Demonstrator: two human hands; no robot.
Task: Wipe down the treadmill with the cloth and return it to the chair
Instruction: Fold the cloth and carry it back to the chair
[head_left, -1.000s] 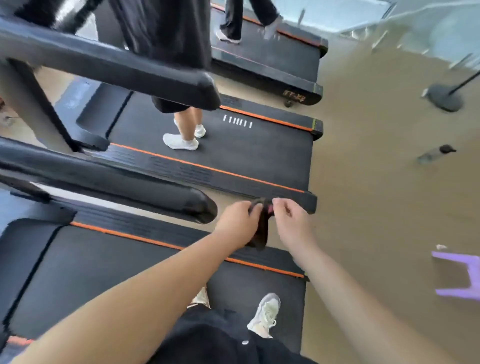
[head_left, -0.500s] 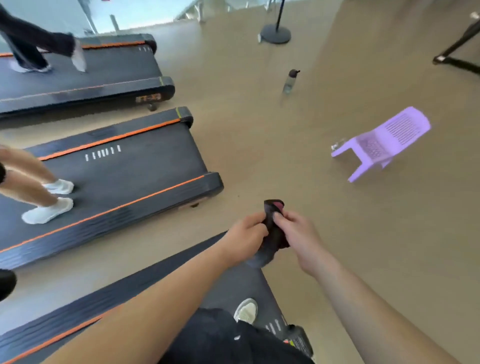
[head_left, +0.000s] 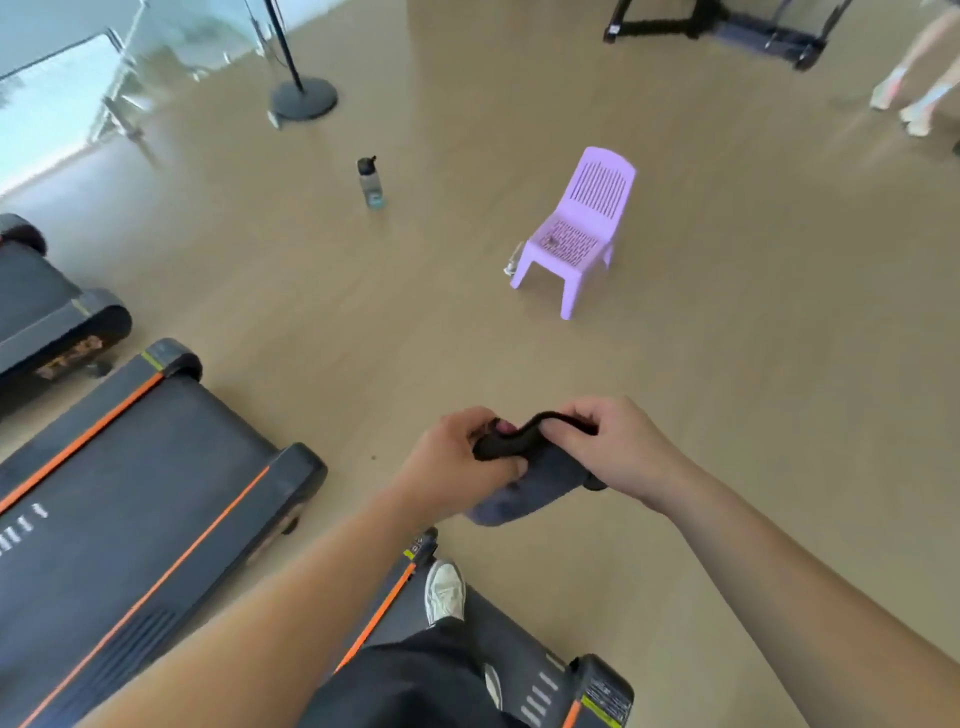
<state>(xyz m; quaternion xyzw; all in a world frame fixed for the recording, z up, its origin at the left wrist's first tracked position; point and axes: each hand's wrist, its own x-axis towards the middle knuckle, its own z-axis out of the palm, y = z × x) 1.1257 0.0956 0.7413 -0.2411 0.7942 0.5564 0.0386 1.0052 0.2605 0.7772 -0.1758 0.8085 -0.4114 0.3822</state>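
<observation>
Both bare forearms reach forward from the bottom edge and meet at chest height. A white shoe (head_left: 444, 592) stands on the rear end of the treadmill (head_left: 519, 629) below them. The left hand (head_left: 457, 462) and the right hand (head_left: 613, 447) are both curled around the dark cloth (head_left: 535, 467), pinching its top edge with knuckles up, and the rest sags between and below the hands above the floor (head_left: 753, 338). A second treadmill (head_left: 130, 493) lies to the left. Well apart, farther on, the purple chair (head_left: 582, 234) stands upright, with a water bottle (head_left: 370, 183) left of it.
</observation>
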